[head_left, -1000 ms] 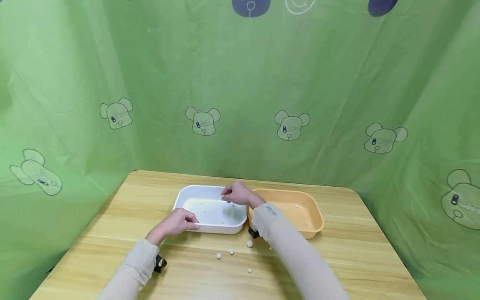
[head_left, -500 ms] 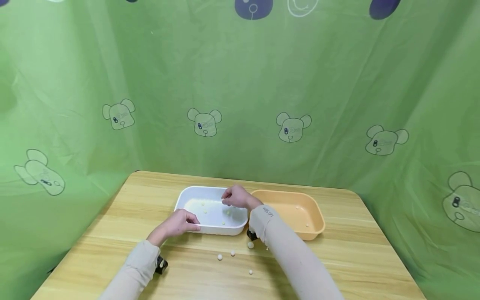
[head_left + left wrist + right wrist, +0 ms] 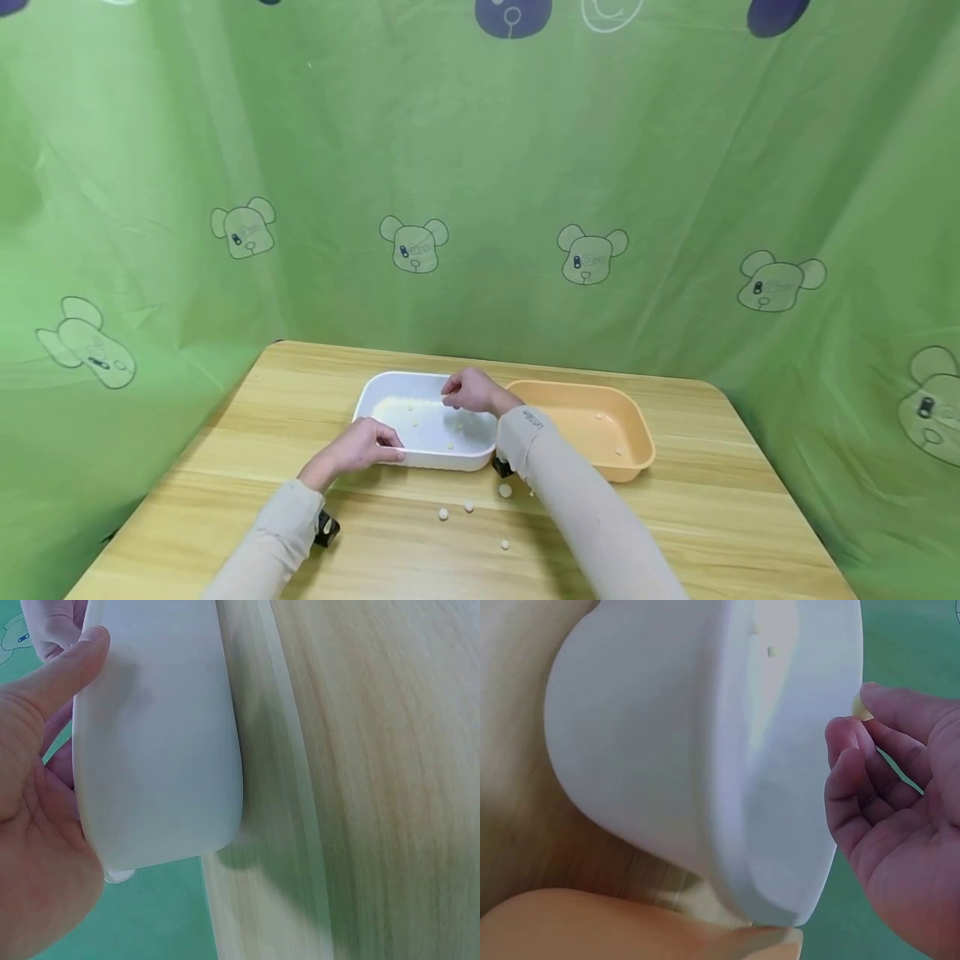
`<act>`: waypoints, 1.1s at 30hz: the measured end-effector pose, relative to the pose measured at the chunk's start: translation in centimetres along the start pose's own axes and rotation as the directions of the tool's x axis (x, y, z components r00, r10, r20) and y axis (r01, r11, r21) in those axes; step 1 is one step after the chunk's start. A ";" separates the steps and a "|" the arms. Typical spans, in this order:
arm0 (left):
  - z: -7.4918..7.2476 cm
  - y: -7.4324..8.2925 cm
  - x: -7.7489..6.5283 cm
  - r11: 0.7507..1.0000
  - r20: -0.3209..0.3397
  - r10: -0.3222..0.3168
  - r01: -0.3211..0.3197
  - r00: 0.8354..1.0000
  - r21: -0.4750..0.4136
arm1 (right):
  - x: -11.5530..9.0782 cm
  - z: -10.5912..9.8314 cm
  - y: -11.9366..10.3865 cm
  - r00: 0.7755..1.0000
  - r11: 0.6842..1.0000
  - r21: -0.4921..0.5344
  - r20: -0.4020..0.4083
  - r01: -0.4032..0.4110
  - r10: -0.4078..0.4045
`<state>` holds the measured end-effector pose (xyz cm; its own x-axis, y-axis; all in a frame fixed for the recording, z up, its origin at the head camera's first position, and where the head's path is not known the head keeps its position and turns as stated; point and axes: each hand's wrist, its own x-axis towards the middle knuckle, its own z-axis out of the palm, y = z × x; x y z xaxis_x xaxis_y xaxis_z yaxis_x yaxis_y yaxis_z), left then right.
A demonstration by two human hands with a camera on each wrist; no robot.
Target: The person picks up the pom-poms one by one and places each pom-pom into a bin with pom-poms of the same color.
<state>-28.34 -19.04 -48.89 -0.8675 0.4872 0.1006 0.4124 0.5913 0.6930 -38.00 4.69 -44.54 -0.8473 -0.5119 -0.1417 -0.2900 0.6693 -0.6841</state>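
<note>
The left hand (image 3: 362, 444) holds the near-left rim of a white plastic basin (image 3: 450, 461), its thumb on the outer wall and its fingers inside, as the left wrist view also shows. Over the basin's right half is the right hand (image 3: 474, 392). In the right wrist view that hand pinches a small pale yellow ball (image 3: 860, 709) between thumb and fingertip, the other fingers curled. Several small yellowish balls (image 3: 450, 446) lie spread over the basin's floor.
An orange basin (image 3: 581, 429) stands right beside the white one, with small white balls (image 3: 599, 417) inside. Several white balls (image 3: 505, 492) of differing sizes lie on the wooden table (image 3: 405, 550) in front. A green curtain (image 3: 495, 317) surrounds the table's back and sides.
The right hand and forearm have shifted slightly left relative to the basin. The left hand keeps its hold on the rim, and the head view has moved a little.
</note>
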 end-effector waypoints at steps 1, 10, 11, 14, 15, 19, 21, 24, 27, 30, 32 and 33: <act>0.0 0.0 0.0 1.000 0.001 -0.001 0.001 1.000 -0.004 | 0.1 0.0 0.0 1.000 1.000 -0.004 -0.004 0.000 0.000; 0.4 0.0 0.2 1.000 0.004 -0.010 0.010 1.000 -0.015 | -0.2 0.1 0.0 1.000 0.999 -0.030 -0.019 0.018 -0.019; 0.4 0.0 0.1 1.000 0.005 -0.013 0.013 1.000 -0.013 | -0.3 0.0 0.0 1.000 0.999 -0.033 -0.017 0.021 -0.022; 0.3 0.1 0.1 1.000 0.010 -0.022 0.022 1.000 0.001 | -0.8 -0.2 -0.2 0.999 0.998 -0.043 -0.016 0.036 -0.037; 0.2 0.1 0.1 1.000 0.010 -0.024 0.024 1.000 0.004 | -1.0 -0.3 -0.3 0.999 0.998 -0.050 -0.017 0.044 -0.045; -0.1 0.4 -0.1 1.000 0.014 -0.019 0.019 1.000 0.004 | -2.2 -0.8 -0.6 0.994 0.989 -0.112 -0.028 0.099 -0.102; -0.2 0.5 0.0 1.000 0.024 -0.013 0.013 1.000 0.006 | -3.2 -1.0 -0.5 0.990 0.981 -0.147 -0.035 0.130 -0.137; -0.2 0.5 0.0 1.000 0.052 -0.009 0.008 0.999 0.014 | -5.0 -1.5 -0.1 0.982 0.969 -0.173 -0.040 0.175 -0.184; -0.2 0.5 0.1 1.000 0.072 -0.002 0.001 0.997 0.013 | -7.0 -2.1 0.6 0.975 0.960 -0.192 -0.050 0.205 -0.218; -0.2 0.6 0.2 1.000 0.072 0.016 -0.016 0.997 0.010 | -8.8 -2.8 1.8 0.962 0.942 -0.233 -0.068 0.243 -0.265; -0.2 0.9 0.2 1.000 0.058 0.026 -0.026 0.998 0.002 | -10.1 -3.4 2.5 0.964 0.940 -0.252 -0.074 0.231 -0.257; -0.2 1.1 0.2 0.999 0.045 0.035 -0.035 0.998 -0.001 | -10.7 -3.7 2.9 0.965 0.940 -0.257 -0.076 0.223 -0.250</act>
<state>-28.12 -18.35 -47.95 -0.8393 0.5359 0.0921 0.4420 0.5738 0.6894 -31.37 14.13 -42.37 -0.7792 -0.6206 0.0884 -0.5762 0.6536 -0.4907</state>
